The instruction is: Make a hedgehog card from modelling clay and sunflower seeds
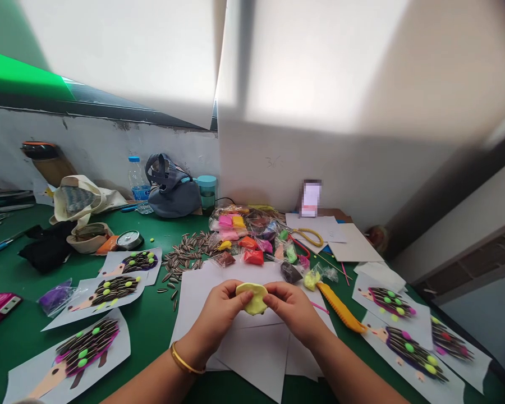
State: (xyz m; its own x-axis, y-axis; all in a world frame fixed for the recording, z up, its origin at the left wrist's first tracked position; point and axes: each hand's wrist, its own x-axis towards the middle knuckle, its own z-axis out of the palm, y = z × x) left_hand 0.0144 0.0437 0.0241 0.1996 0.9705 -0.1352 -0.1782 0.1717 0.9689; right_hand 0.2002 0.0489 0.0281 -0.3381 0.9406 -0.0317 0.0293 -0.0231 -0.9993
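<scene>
Left hand: your left hand (pixel 219 310) pinches the left edge of the yellow clay disc (pixel 252 297) between thumb and fingers; a gold bangle (pixel 184 362) sits on that wrist.
Right hand: your right hand (pixel 292 306) grips the disc's right edge the same way, thumb on top, fingers curled under.
Yellow clay disc: you hold it flattened and lifted off the white paper sheets (pixel 252 350), over the near middle of the green table (pixel 151 325).
Clay packets: a heap of small bags (pixel 246 233) in pink, orange, red, green and purple lies just beyond the sheets, toward the far edge of the table.
Sunflower seeds: a scatter (pixel 187 255) spreads left of the heap, touching the sheets' far left corner.
Yellow tool: a ridged plastic knife (pixel 340 308) lies just right of your right hand, partly on the sheets.
Hedgehog pictures, left: three finished cards (pixel 105 292) with seed spines and green dots run along the near left side of the table.
Hedgehog pictures, right: more cards (pixel 408 348) lie toward the near right corner.
Far edge: a grey bag (pixel 172 193), a water bottle (pixel 138 182) and a teal cup (pixel 207 191) stand against the wall.
Blurred object: something upright (pixel 311 197) stands at the far edge, possibly a phone; you cannot tell from this view.
</scene>
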